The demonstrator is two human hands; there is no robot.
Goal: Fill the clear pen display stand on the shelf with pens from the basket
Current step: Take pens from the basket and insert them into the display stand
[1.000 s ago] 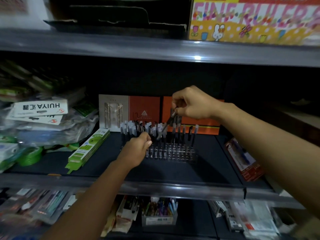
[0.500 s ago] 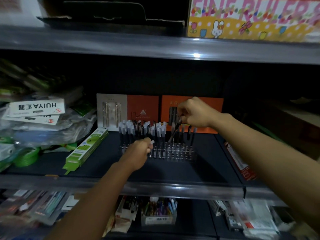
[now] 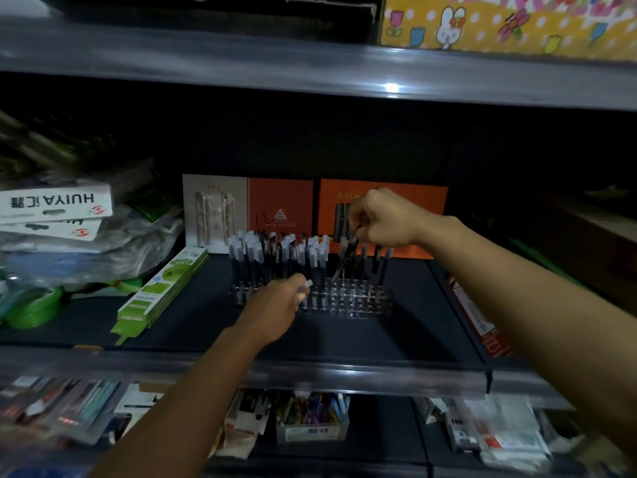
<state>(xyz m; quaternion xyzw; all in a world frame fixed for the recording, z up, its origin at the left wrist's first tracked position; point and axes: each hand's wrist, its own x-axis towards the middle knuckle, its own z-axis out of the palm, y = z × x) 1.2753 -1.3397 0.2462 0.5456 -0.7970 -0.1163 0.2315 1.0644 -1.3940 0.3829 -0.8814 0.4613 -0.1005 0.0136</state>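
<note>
Two hands worked at the clear pen display stand (image 3: 348, 298) on the dark middle shelf (image 3: 344, 343). Right hand (image 3: 386, 219) hung above the stand's right half, its grip closed round a small bunch of dark pens (image 3: 346, 260) that slanted down and to the left, their lower tips down among the stand's holes; how many it held could not be told. Left hand (image 3: 275, 307) sat low at the stand's front edge, its grip pinching a single pen (image 3: 306, 286) by its pale cap, the rest of that pen hidden behind the fingers. The stand's left half was packed with upright pens with frosted caps (image 3: 272, 257), while a few dark pens (image 3: 379, 262) stood in the back rows on the right and the front right holes stood open. Behind the stand, leaning on the back of the shelf, were a grey and orange gift box (image 3: 248, 208) and an orange box (image 3: 413, 198). Just left of the stand lay a green and white pack (image 3: 162, 291), and further left a heap of plastic-wrapped goods (image 3: 86, 243) under white HUIYA cartons (image 3: 55, 201). A red pack (image 3: 479, 319) lay at the right. On the shelf below stood a small tub of coloured pens (image 3: 312, 419), and above, a yellow box with a rabbit (image 3: 499, 25)
</note>
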